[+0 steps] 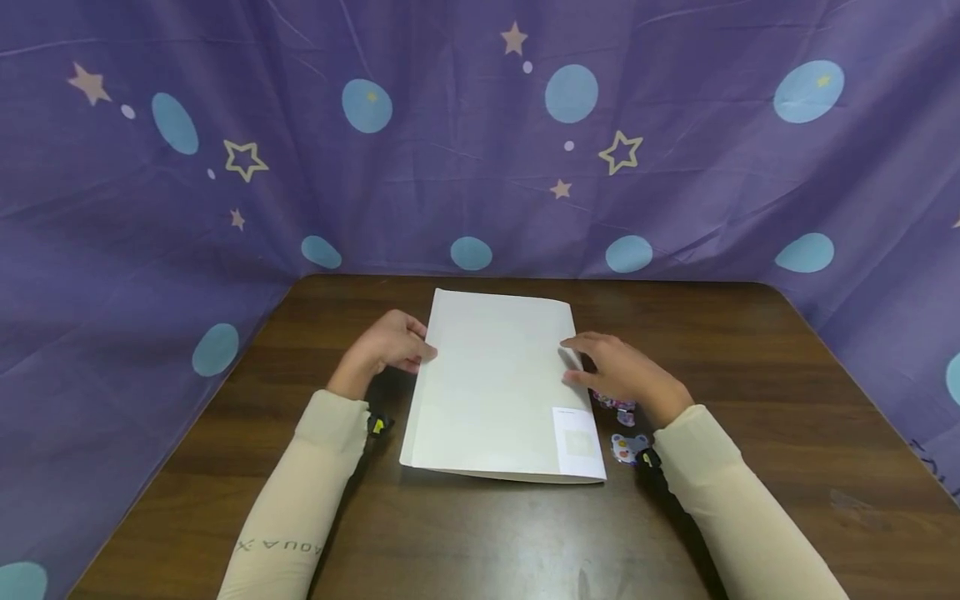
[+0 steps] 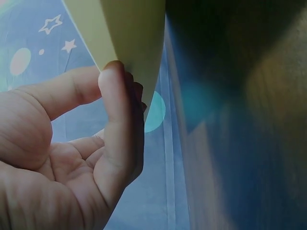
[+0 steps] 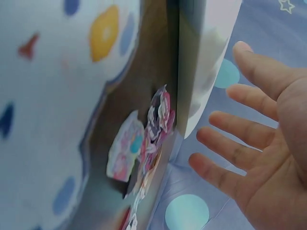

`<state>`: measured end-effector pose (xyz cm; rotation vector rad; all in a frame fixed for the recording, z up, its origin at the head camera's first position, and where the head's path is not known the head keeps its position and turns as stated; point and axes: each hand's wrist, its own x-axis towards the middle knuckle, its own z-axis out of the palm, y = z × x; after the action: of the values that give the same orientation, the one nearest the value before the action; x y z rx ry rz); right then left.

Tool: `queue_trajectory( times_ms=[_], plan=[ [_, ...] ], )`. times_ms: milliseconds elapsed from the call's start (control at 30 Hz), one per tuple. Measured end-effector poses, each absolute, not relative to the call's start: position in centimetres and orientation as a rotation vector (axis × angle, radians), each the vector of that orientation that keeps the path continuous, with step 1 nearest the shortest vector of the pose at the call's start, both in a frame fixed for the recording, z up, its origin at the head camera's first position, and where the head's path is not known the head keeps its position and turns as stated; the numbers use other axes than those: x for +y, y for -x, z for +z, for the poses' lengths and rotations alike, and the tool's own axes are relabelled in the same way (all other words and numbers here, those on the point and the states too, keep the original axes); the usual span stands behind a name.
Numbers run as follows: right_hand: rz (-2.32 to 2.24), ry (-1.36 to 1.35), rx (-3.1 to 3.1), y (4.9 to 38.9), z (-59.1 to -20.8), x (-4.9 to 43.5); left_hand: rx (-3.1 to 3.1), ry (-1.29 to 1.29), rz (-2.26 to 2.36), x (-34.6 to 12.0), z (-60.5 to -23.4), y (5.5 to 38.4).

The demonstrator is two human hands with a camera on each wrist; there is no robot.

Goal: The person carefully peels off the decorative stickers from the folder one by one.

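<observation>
A large white folder lies in the middle of the table, with a pale label at its near right corner. My left hand pinches the folder's left edge between thumb and fingers; the left wrist view shows the fingertips at the card's edge. Over the folder's right edge is my right hand. Its fingers spread out straight, with nothing gripped, in the right wrist view. Beside that edge lie a bear-shaped cut-out and several colourful cut-outs, partly hidden by the folder and hand.
The brown wooden table reaches back to a purple curtain with stars and blue dots. Dark wrist camera mounts sit at both cuffs. A small clear scrap lies on the table at the right.
</observation>
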<state>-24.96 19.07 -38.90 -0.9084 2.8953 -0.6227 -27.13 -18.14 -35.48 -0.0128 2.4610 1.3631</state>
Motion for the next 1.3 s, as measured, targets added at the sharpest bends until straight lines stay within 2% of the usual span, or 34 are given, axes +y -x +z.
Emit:
queue_trajectory(
  times_ms=[500,900,1300],
  plan=[
    [-0.656,0.886,2.818,24.9,-39.0,18.6,2.618,0.012,1.202,-17.6,-36.5,27.0],
    [-0.583,0.865,2.786,24.7,-38.7,18.3,2.769,-0.016,0.834,-17.0,-36.8,27.1],
    [-0.565,0.840,2.780,24.8,-38.6,17.8,2.788,-0.042,0.700,-16.7,-37.1,27.0]
  ],
)
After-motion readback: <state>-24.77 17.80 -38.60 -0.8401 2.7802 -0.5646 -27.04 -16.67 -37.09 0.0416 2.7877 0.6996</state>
